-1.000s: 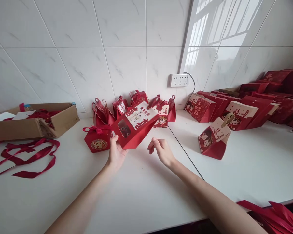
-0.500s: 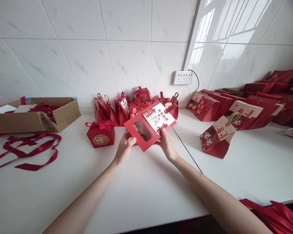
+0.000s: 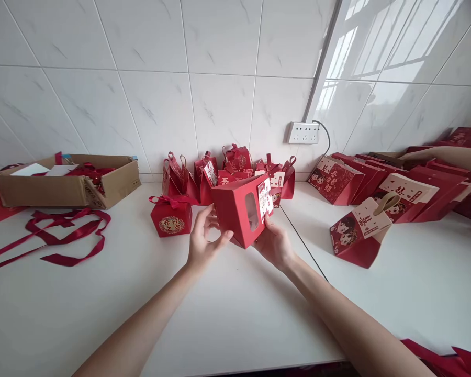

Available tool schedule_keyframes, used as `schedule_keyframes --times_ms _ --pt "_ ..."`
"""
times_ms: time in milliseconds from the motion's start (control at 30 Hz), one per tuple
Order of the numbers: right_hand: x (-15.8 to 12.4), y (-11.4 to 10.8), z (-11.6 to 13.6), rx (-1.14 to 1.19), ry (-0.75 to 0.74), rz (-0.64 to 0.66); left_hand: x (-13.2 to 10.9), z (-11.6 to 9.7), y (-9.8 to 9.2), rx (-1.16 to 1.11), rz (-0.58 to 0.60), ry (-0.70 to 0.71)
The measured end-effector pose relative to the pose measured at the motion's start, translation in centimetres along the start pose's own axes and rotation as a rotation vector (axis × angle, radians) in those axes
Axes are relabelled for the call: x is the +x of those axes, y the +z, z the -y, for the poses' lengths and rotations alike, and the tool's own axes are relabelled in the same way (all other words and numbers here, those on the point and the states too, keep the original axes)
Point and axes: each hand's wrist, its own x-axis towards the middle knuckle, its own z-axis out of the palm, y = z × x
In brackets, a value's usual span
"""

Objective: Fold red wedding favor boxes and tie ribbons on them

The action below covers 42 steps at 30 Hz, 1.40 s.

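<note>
Above the counter I hold a red paper gift box (image 3: 235, 212) with a clear window and a white printed card panel on its right. My right hand (image 3: 277, 243) grips its lower right side, thumb on the card panel and the other fingers partly hidden underneath. At the left side, my left hand (image 3: 206, 238) has its fingers against the box and its thumb along the lower edge. A small red box with a bow (image 3: 171, 217) stands just left of my left hand. Several finished-looking red boxes (image 3: 172, 178) with ribbon loops are grouped behind.
A cardboard carton (image 3: 43, 188) with ribbon and cards sits at left, with loose red ribbon (image 3: 74, 235) before it. At right are a handled triangular box (image 3: 359, 233) and rows of red boxes (image 3: 337, 180). Another person's arm (image 3: 447, 154) reaches across there. A power strip (image 3: 303, 133) is on the tiled wall.
The box has turned from lying tilted nearly flat to more upright, showing its side and narrowing the window's view. My left thumb has come off its front face. Another person's arm now reaches in at right.
</note>
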Motion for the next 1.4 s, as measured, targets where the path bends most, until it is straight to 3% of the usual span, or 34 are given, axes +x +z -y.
schedule_keyframes --times_ms 300,500,733,967,1100,1267,1400 --pt "0.1 0.0 0.0 0.038 0.148 -0.005 -0.6 -0.6 0.2 -0.009 0.077 0.001" --pt "0.2 -0.2 0.2 -0.079 -0.211 -0.043 -0.2 0.7 -0.3 0.023 0.091 0.054" --pt "-0.1 -0.1 0.6 -0.171 -0.277 0.033 0.2 0.6 -0.9 0.241 0.105 0.219" --pt "0.1 -0.5 0.2 -0.231 -0.268 0.088 0.4 0.3 -1.1 0.274 0.070 0.220" --pt "0.1 -0.6 0.3 -0.180 -0.248 0.115 0.4 0.8 -1.4 0.305 0.075 0.359" --pt "-0.2 -0.9 0.9 -0.085 -0.092 0.133 0.2 1.8 -2.2 0.255 0.101 0.514" --pt "-0.5 -1.0 1.4 -0.064 -0.024 0.160 0.1 1.9 -2.4 0.178 0.116 0.438"
